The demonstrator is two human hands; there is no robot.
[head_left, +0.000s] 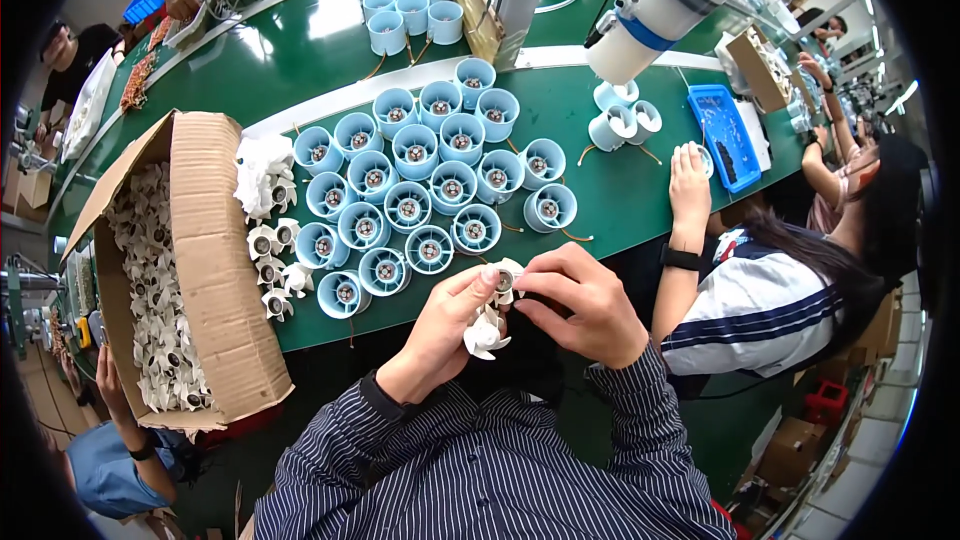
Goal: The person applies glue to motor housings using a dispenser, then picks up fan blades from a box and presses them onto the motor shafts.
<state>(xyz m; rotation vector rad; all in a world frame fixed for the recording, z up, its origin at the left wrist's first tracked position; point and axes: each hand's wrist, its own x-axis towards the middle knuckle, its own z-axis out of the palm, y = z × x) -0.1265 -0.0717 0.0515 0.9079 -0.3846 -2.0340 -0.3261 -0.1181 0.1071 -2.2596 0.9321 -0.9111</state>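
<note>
Two small white fan impellers are at my hands in front of my chest. My left hand (440,328) is closed around them, with the lower impeller (485,336) showing below its fingers. The thumb and fingers of my right hand (588,302) pinch the edge of the upper impeller (506,282), whose round hub faces up. Just beyond my hands stand several light blue cylindrical housings (408,204) with motors inside, open ends up. To their left, loose white impellers (270,273) lie beside a white plastic bag (264,172).
At left an open cardboard box (228,270) is full of white impellers. More blue housings (388,32) stand across a pale rail. On the right, a white cylindrical machine (665,10) hangs over three housings, near a blue tray (726,137) and a co-worker's hand (690,185).
</note>
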